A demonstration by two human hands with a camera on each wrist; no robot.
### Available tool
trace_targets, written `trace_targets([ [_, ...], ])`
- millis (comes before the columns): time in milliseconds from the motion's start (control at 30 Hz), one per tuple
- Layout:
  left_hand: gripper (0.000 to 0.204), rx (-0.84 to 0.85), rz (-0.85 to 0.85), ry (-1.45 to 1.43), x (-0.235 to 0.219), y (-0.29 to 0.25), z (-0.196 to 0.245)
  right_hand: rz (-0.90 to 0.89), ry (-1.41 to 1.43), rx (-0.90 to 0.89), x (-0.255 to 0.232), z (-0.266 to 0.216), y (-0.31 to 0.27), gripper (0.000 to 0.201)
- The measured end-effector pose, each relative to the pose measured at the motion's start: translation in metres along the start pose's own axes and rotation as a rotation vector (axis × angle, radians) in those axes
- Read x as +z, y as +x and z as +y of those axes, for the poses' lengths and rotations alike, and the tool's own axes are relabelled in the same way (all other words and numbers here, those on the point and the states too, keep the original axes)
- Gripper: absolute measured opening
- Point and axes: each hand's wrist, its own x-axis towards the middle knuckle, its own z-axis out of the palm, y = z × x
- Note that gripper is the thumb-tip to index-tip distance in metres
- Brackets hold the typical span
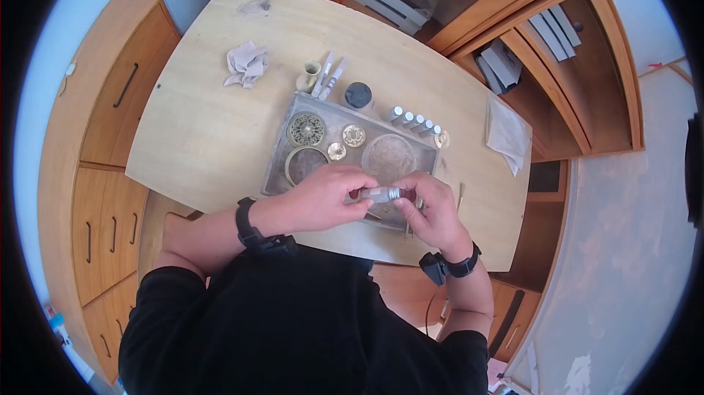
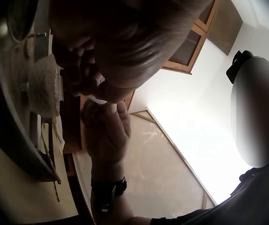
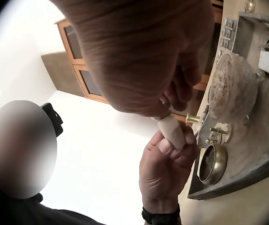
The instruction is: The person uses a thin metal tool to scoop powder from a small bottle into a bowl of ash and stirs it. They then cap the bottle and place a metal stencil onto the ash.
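Observation:
Over the front of a grey tray (image 1: 276, 167), both hands hold one small vial (image 1: 379, 195) with a silver cap. My left hand (image 1: 315, 198) grips its body between thumb and fingers. At the capped end, my right hand (image 1: 435, 211) pinches with thumb and forefinger. In the right wrist view the vial (image 3: 171, 132) looks whitish and tilted between the two hands. Inside the tray are a glass bowl (image 1: 389, 156), a brass bowl (image 1: 289, 169), a pierced brass lid (image 1: 305, 129) and smaller brass pieces (image 1: 353, 135). The left forearm and hand overlap the tray's front edge.
Several silver-capped vials (image 1: 418, 121) line the tray's back right edge. Behind it stand a dark-topped round jar (image 1: 358, 95) and a small brass vase (image 1: 309, 74). A crumpled cloth (image 1: 246, 65) lies back left, a clear plastic bag (image 1: 507, 134) on the right.

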Motion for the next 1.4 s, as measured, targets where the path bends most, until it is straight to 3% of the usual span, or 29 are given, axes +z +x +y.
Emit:
trace_targets([
  [133, 0.026, -0.022, 0.000, -0.015, -0.003, -0.003, -0.004, 0.008, -0.020, -0.029, 0.000, -0.002, 0.007, 0.015],
  [233, 0.025, -0.042, 0.152, -0.003, -0.017, 0.001, 0.009, 0.075, -0.127, -0.059, -0.011, -0.008, 0.025, 0.015],
  [333, 0.024, 0.063, 0.394, 0.126, -0.023, 0.000, 0.005, 0.191, -0.269, -0.109, -0.026, -0.003, 0.055, 0.016],
  [467, 0.012, 0.041, 0.385, 0.136, -0.036, -0.015, -0.011, 0.242, -0.409, -0.069, -0.036, 0.017, 0.097, 0.015],
  [633, 0.006, 0.022, 0.303, 0.271, -0.050, -0.029, -0.007, 0.101, -0.523, -0.036, -0.025, 0.043, 0.132, 0.014],
  [833, 0.007, -0.082, 0.430, 0.193, -0.049, -0.032, -0.007, -0.005, -0.635, -0.011, -0.019, 0.066, 0.143, 0.015],
  [1167, 0.011, -0.039, 0.404, 0.186, -0.047, -0.032, -0.017, -0.037, -0.600, 0.040, -0.015, 0.069, 0.142, 0.021],
  [1400, 0.012, -0.083, 0.364, 0.188, -0.049, -0.032, -0.016, -0.134, -0.569, -0.209, -0.006, 0.058, 0.165, 0.038],
])
